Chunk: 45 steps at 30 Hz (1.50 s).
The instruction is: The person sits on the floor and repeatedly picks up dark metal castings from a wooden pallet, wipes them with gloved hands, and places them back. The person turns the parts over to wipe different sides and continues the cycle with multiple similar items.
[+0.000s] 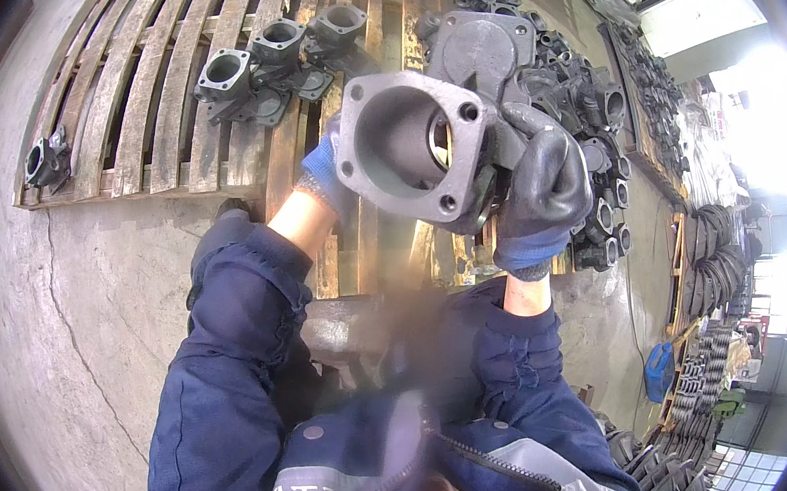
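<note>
A dark grey metal casting [382,184], like a valve body, is raised close in front of me. Its square flange has a hole at each corner and a wide round bore facing me; a second flat flange [478,48] is at its far end. My right hand [547,177], in a black-coated blue glove, is closed round the casting's right side. On the left, my left hand [328,171] is gloved in blue and grips the casting from behind the flange, which hides most of its fingers.
Below lies a slatted wooden pallet [143,99]. Several similar castings [283,61] stand on it, with a single small casting [46,162] at its left corner. Many castings [579,92] are piled to the right. A blue container [659,371] stands farther right beside stacked parts.
</note>
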{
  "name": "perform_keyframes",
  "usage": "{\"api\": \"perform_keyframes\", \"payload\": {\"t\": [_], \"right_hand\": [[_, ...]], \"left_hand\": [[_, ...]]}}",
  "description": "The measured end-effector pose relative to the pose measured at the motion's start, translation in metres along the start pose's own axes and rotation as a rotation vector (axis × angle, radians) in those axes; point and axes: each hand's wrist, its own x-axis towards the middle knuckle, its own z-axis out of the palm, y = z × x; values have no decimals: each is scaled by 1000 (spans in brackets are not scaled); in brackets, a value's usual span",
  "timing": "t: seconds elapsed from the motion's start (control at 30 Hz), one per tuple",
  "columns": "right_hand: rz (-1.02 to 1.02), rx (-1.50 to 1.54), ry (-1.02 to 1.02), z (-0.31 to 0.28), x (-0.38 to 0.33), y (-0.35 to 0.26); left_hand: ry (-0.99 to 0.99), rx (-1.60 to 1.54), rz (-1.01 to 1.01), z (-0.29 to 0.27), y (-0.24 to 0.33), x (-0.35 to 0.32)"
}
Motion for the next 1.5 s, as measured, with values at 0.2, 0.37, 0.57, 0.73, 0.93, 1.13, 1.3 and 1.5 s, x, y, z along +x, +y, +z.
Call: {"api": "perform_keyframes", "payload": {"t": [0.2,0.37,0.57,0.73,0.93,1.13,1.3,1.5], "right_hand": [[208,166,-99,5,3,32],[400,405,-183,1,1,57],[621,599,-154,-8,-6,66],[269,56,-262,-14,-13,58],[80,-202,-220,-3,-26,49],[148,225,-266,1,-16,30],[13,311,-305,-13,-8,-20],[-190,322,-295,-3,-16,-43]], "left_hand": [[2,228,-37,13,31,8],[-151,282,-111,19,45,4],[-85,299,-172,20,61,0],[33,639,117,17,42,-4],[31,17,-213,-12,15,2],[-40,536,208,-29,10,9],[-53,136,-20,-31,9,8],[30,246,-77,-27,11,-28]]}}
